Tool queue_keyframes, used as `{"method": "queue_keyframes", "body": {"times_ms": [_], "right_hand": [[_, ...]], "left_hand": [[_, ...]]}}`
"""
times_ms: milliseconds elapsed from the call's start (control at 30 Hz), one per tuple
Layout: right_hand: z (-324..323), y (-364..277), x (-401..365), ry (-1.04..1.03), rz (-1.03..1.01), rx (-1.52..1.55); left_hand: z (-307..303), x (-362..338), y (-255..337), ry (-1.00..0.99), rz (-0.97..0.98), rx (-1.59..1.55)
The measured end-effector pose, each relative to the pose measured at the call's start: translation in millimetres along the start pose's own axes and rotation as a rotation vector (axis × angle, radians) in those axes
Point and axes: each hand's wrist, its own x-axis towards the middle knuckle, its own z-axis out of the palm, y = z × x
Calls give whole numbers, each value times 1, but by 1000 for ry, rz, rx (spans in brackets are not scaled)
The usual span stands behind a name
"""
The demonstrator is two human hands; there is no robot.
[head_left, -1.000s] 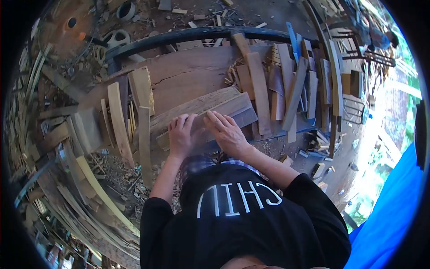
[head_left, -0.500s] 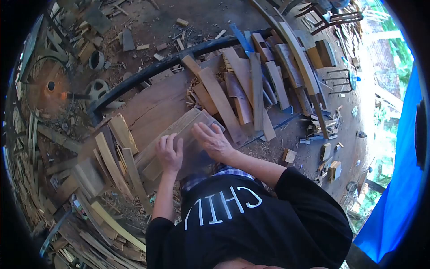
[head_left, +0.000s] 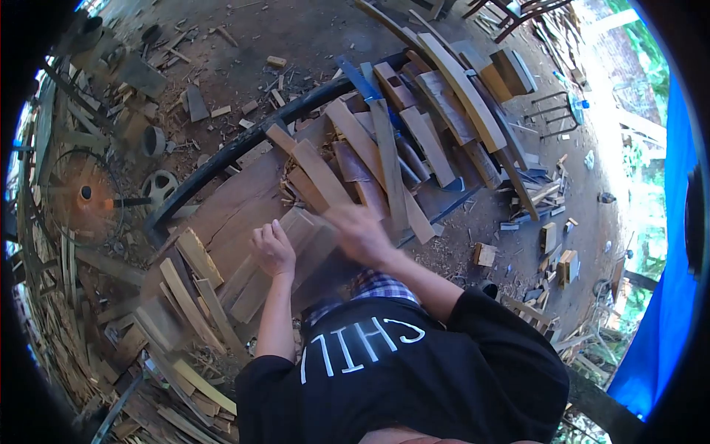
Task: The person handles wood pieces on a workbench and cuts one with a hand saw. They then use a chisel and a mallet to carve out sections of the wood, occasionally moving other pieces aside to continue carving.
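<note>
Lying slantwise across the near edge of the wooden worktop [head_left: 237, 196], a pale plank [head_left: 251, 288] is being pressed down by two bare hands. The left hand [head_left: 272, 248] is being kept on the middle of the plank with its fingers curled into a loose fist, knuckles up; nothing is being wrapped or lifted by it. The right hand [head_left: 361, 231] is being shown as a smear of motion at the plank's far end, touching or just above the wood, so how far it is open cannot be told. A second plank of similar colour is lying flush beside the first.

Toward the right end of the worktop, a loose heap of boards [head_left: 392, 148] is being carried, fanned out and overlapping, with a blue strip [head_left: 356, 76] poking out at the far side. Along the far edge, a curved black pipe [head_left: 244, 144] is being seen. At the left end, short offcuts [head_left: 194, 255] are leaning together.

On the dirt floor to the left, a rusty wheel [head_left: 83, 196] is lying flat; to the right, small wood blocks [head_left: 484, 254] are scattered. A blue tarpaulin [head_left: 677, 244] is hanging at the far right. A black shirt [head_left: 399, 370] with white lettering is being worn.
</note>
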Motion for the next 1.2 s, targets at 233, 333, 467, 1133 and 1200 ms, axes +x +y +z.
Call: {"method": "queue_keyframes", "body": {"times_ms": [233,333,467,1133,1200], "right_hand": [[-100,162,-15,356,452,-441],[-105,198,-16,225,536,-500],[-97,231,-19,250,561,-399],[-121,181,-51,-169,548,-522],[-121,180,-52,-244,575,-547]], "left_hand": [[2,-5,6,42,-33,-51],[4,-6,5,83,-22,-56],[6,-7,3,102,-42,-60],[2,-5,11,100,-96,-16],[2,-5,11,4,-118,24]]}}
